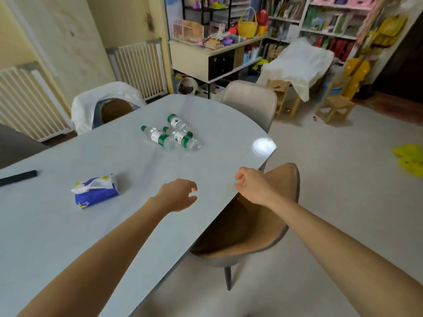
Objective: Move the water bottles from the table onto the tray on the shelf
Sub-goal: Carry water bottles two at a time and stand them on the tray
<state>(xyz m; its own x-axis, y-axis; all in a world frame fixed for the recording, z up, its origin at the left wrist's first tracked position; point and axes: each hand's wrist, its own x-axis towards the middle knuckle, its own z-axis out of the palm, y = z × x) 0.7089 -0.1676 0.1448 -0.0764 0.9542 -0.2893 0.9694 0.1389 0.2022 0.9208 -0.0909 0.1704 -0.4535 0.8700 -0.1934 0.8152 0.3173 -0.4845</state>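
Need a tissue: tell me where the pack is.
The tissue pack lies on the table's left part, just left of the left hand, nearer than the bottles.

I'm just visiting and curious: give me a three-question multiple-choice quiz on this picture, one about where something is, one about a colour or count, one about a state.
1. Where is the blue tissue pack?
A. On the table, nearer the person than the bottles
B. On the floor
C. On a chair seat

2. What colour are the water bottles' caps?
A. Red
B. Green
C. Yellow

3. What is the left hand holding?
A. A bottle
B. The tissue pack
C. Nothing

Answers:
1. A: the pack lies on the table, on the person's side of the bottles.
2. B: each visible cap and label band is green.
3. C: the left hand hangs over the table, fingers loosely curled and empty; the right hand is empty too.
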